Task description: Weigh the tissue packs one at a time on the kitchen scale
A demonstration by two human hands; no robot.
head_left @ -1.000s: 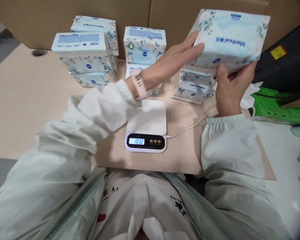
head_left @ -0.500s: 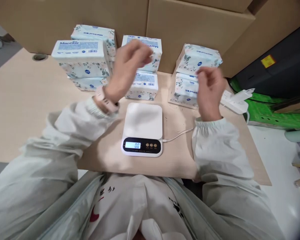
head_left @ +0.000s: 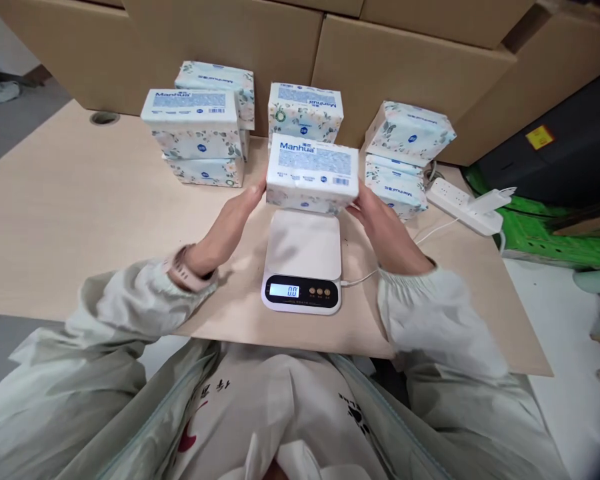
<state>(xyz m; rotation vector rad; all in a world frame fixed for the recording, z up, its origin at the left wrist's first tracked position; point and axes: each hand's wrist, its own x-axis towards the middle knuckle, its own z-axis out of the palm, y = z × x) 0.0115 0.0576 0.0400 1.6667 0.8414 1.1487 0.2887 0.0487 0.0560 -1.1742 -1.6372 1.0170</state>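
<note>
Between my left hand (head_left: 233,223) and my right hand (head_left: 385,227) is a white pack of tissues (head_left: 313,170), printed in blue with leaves and flowers. My palms press against its two ends, and the far fingertips are hidden behind it. Just on the near side stands a white digital scale (head_left: 304,250), partly overlapped by the pack's lower edge; whether they touch I cannot tell. Its lit display (head_left: 286,291) reads 0.0. Directly behind the held pack, another tissue pack (head_left: 305,113) stands against the boxes.
More tissue packs are stacked at left (head_left: 195,127) and at right (head_left: 410,133). Cardboard boxes (head_left: 415,73) form a wall at the back. A white power strip (head_left: 465,203) lies right, and a thin cable (head_left: 363,277) runs to the scale. The wooden table (head_left: 70,220) has a round hole at its back left.
Both hands have come down and closed in on the ends of a tissue pack from the middle group, which is now held nearer the scale. The view has shifted slightly.
</note>
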